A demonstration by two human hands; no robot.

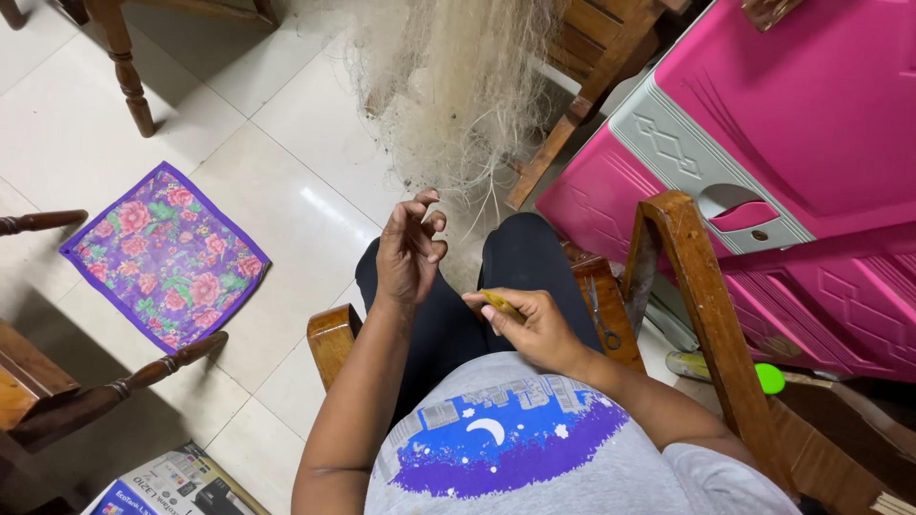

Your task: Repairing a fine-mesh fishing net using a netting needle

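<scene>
I see my left hand (408, 250) raised with fingers curled around net threads (458, 181), while my right hand (534, 324) pinches a yellow netting needle (500, 303).

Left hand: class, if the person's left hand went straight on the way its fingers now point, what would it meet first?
Most likely the pale fishing net hanging just beyond the raised left hand, whose loose strands trail down close to its fingertips. Depth is unclear, so whether they already touch cannot be told.
</scene>
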